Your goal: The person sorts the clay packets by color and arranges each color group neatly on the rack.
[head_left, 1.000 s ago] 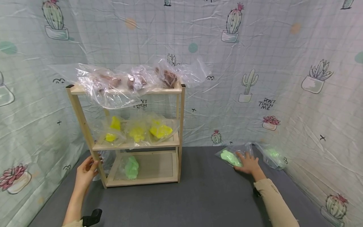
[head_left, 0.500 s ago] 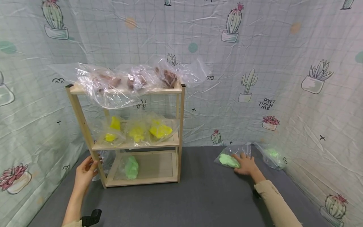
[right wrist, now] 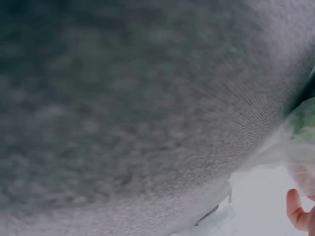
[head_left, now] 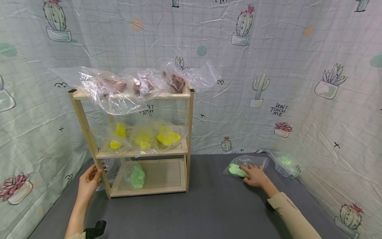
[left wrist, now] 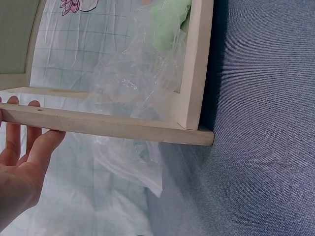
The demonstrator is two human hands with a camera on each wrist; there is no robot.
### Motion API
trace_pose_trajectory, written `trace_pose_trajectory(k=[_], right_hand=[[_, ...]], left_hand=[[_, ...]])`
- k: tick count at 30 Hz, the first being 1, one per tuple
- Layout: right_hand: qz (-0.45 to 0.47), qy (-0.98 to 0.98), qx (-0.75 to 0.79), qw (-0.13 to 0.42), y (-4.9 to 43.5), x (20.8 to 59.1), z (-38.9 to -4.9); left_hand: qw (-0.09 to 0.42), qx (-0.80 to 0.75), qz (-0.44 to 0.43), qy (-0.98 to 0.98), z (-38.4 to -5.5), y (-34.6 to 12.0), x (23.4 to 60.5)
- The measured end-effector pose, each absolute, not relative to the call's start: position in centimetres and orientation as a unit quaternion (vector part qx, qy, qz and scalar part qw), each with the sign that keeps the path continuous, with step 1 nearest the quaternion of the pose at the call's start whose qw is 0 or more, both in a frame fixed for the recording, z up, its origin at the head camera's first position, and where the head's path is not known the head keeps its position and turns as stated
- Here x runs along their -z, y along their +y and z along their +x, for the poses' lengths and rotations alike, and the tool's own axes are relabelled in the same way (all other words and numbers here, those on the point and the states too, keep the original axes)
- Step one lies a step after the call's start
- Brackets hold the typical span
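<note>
My left hand [head_left: 89, 181] grips the front left post of a wooden three-tier rack [head_left: 149, 192]. The left wrist view shows fingertips on both sides of that post [left wrist: 113, 125]. Over on the right, my right hand [head_left: 256, 176] lies on a clear plastic bag with a light green lump [head_left: 235, 170] inside, its fingers extended across the bag. Only a corner of this bag [right wrist: 302, 128] and a fingertip enter the right wrist view. On the rack's bottom shelf sits another bagged green lump [head_left: 137, 177], left of centre.
Bagged yellow lumps [head_left: 143, 140] fill the middle shelf. Brown lumps in clear bags [head_left: 143, 85] lie on top, their plastic overhanging the front. One more green bag [head_left: 286, 162] lies by the right wall. Grey cloth [head_left: 215, 205] covers the table; patterned sheeting [head_left: 215, 109] encloses it.
My right hand has moved left and slightly nearer, its fingers now over the green lump; the lump has shifted a little left. The left hand keeps its hold on the post.
</note>
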State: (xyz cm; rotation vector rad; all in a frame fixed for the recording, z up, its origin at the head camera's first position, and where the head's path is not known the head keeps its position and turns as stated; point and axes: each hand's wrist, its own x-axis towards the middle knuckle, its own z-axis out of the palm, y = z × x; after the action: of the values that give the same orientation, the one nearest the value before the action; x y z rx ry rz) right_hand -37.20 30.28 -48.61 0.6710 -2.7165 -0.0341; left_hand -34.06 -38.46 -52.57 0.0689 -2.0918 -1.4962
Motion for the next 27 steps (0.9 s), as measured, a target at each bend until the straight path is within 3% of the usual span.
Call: trace_pose_trajectory(k=[16,27], right_hand=[[0.289,-0.924,0.010,0.251,29.8,48.6,-35.7],[0.331,-0.888,-0.026,0.320,28.0,47.2,-32.8]], left_hand=[[0.282,0.547,0.033,-0.787,-34.3,-38.5,52.5],[0.287,0.548,0.026,-0.786,-34.2,-38.5,52.6]])
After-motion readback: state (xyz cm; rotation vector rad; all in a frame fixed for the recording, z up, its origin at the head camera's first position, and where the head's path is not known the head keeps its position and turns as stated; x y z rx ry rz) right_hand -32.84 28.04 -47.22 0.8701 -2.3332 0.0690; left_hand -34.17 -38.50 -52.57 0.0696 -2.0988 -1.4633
